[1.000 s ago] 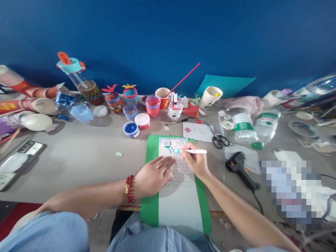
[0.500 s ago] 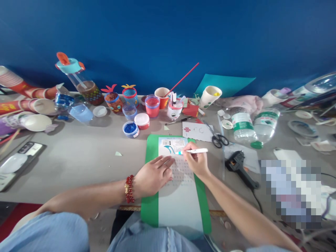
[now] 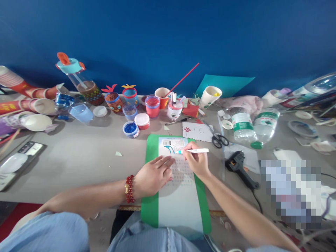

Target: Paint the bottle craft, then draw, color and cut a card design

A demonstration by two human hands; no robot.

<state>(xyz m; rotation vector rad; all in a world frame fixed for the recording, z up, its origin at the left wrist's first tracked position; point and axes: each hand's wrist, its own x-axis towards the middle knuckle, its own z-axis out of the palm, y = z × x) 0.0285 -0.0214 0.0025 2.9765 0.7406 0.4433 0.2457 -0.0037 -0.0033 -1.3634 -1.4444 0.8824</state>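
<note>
In my right hand (image 3: 197,163) is a white marker (image 3: 196,151) with a blue tip, its point touching a printed sheet near the top. Blue curved strokes show on the sheet (image 3: 180,206) just left of the tip. Under the sheet lies a green board (image 3: 150,206), which overhangs the table's front edge. My left hand (image 3: 154,175) lies flat on the sheet and the board's left side, fingers stretched out, holding nothing. A red bead bracelet (image 3: 130,189) circles that wrist.
Open blue paint (image 3: 130,129) and a pink-lidded jar (image 3: 142,120) stand behind the board. Scissors (image 3: 219,140), a black glue gun (image 3: 242,169) and plastic bottles (image 3: 243,125) lie to the right. Decorated cups (image 3: 113,102) line the wall. A phone (image 3: 22,164) lies far left.
The marker's back end has tilted very slightly to the right in my right hand. My left hand and the sheet look unmoved.
</note>
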